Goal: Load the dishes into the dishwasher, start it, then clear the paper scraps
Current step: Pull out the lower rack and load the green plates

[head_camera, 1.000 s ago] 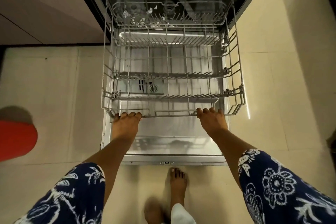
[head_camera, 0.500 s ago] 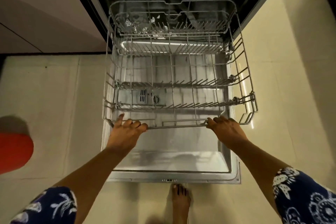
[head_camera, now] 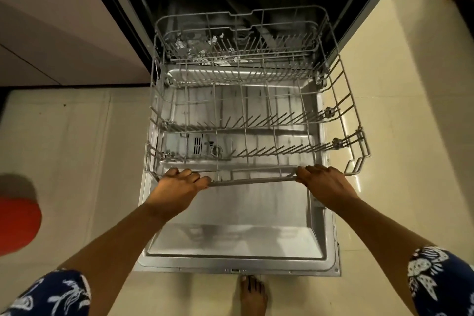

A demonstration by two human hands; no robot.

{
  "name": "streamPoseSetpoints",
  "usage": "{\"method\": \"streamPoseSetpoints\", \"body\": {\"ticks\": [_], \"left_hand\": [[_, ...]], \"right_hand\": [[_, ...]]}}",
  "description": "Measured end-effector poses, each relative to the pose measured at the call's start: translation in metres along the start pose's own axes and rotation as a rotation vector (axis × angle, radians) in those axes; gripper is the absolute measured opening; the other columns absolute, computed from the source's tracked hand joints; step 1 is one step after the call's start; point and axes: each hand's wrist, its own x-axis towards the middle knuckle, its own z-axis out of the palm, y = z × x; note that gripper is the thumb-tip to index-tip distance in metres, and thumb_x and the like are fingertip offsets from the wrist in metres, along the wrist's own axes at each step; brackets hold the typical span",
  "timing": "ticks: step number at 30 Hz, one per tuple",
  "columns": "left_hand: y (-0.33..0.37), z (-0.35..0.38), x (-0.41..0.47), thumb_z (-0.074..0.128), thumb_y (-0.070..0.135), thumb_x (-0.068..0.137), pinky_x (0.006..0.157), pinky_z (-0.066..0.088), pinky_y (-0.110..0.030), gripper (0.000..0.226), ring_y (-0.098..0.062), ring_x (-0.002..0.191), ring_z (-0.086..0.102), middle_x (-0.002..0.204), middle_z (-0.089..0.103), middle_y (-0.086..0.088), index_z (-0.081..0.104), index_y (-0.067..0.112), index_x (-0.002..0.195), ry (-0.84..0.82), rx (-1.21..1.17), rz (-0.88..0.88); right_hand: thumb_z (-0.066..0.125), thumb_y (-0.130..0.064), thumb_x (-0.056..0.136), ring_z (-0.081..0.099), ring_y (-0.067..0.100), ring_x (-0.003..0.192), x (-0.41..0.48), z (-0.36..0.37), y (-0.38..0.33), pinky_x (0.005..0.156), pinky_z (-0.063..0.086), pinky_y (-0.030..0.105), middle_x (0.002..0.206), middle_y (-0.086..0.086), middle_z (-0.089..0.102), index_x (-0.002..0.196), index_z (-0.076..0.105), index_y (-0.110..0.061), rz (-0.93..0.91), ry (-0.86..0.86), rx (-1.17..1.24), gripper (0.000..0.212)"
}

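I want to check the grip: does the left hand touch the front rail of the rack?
Touching. In the head view the left hand curls over the front rail.

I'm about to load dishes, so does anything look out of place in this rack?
Yes: pale torn scraps lie in the far left corner of the rack. They look like paper litter, not dishes. Nothing else stands out.
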Motion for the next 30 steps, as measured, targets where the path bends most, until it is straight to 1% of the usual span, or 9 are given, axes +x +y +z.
{"method": "streamPoseSetpoints", "body": {"ticks": [4,6,7,9,11,14,17,22,30], "left_hand": [[-0.01,-0.006,-0.009,0.078,0.001,0.061,0.061,0.05,-0.033,0.041,-0.021,0.064,0.064,0.07,0.065,0.002,0.065,0.023,0.094,0.016,0.041,0.031],[-0.016,-0.016,-0.01,0.08,0.002,0.059,0.066,0.051,-0.035,0.045,-0.02,0.07,0.066,0.076,0.067,0.003,0.068,0.023,0.097,-0.057,0.063,0.04],[-0.019,-0.02,-0.009,0.075,0.003,0.068,0.075,0.05,-0.037,0.047,-0.019,0.083,0.067,0.089,0.068,0.003,0.064,0.025,0.108,-0.117,0.074,0.026],[-0.03,-0.021,-0.006,0.049,0.003,0.089,0.1,0.036,-0.037,0.052,-0.018,0.118,0.054,0.124,0.058,0.003,0.043,0.029,0.134,-0.244,0.116,-0.054],[-0.037,-0.024,0.002,0.036,0.002,0.094,0.109,0.025,-0.034,0.055,-0.017,0.131,0.041,0.139,0.047,0.004,0.03,0.03,0.142,-0.347,0.134,-0.114],[-0.043,-0.021,0.019,0.032,0.005,0.096,0.111,0.021,-0.035,0.054,-0.018,0.133,0.037,0.143,0.043,0.003,0.029,0.03,0.143,-0.372,0.09,-0.166],[-0.046,-0.017,0.038,0.034,0.008,0.097,0.111,0.026,-0.038,0.047,-0.019,0.129,0.043,0.139,0.048,0.001,0.035,0.03,0.138,-0.345,0.035,-0.198],[-0.041,-0.018,0.033,0.028,0.011,0.099,0.114,0.021,-0.041,0.046,-0.023,0.133,0.039,0.143,0.044,-0.003,0.031,0.027,0.142,-0.434,0.015,-0.244],[-0.016,-0.003,0.004,0.029,0.01,0.1,0.115,0.02,-0.044,0.041,-0.023,0.127,0.045,0.133,0.052,0.002,0.037,0.029,0.135,-0.471,0.01,-0.266]], "right_hand": [[0.035,-0.03,0.101,0.057,0.018,0.108,-0.005,0.006,-0.014,0.083,0.05,0.031,0.121,0.0,0.058,0.128,0.042,-0.021,-0.002,-0.015,0.039,0.03],[0.036,-0.029,0.101,0.056,0.019,0.11,-0.005,0.005,-0.022,0.084,0.048,0.03,0.123,0.001,0.057,0.132,0.039,-0.022,-0.007,-0.013,0.047,0.032],[0.036,-0.029,0.101,0.057,0.02,0.109,-0.002,0.005,-0.025,0.082,0.048,0.029,0.123,0.002,0.057,0.133,0.038,-0.022,-0.011,-0.005,0.048,0.033],[0.036,-0.029,0.101,0.06,0.021,0.105,0.005,0.006,-0.031,0.078,0.05,0.031,0.122,0.003,0.059,0.132,0.037,-0.022,-0.01,0.018,0.061,0.032],[0.037,-0.024,0.101,0.061,0.023,0.102,0.016,0.006,-0.035,0.079,0.05,0.034,0.116,0.004,0.061,0.13,0.038,-0.022,0.006,0.052,0.055,0.029],[0.039,-0.021,0.099,0.057,0.023,0.105,0.034,0.003,-0.031,0.084,0.045,0.035,0.111,0.003,0.061,0.125,0.04,-0.022,0.045,0.075,0.021,0.026],[0.037,-0.029,0.099,0.056,0.024,0.106,0.049,-0.004,-0.018,0.085,0.044,0.037,0.11,0.003,0.062,0.119,0.044,-0.021,0.097,0.09,0.036,0.022],[0.032,-0.031,0.101,0.058,0.024,0.102,0.048,-0.004,-0.023,0.085,0.044,0.037,0.107,0.003,0.063,0.115,0.046,-0.02,0.071,0.042,0.101,0.023],[0.028,-0.035,0.102,0.055,0.027,0.114,0.021,0.011,-0.034,0.093,0.04,0.038,0.121,0.005,0.06,0.124,0.043,-0.019,0.055,-0.051,0.05,0.031]]}}
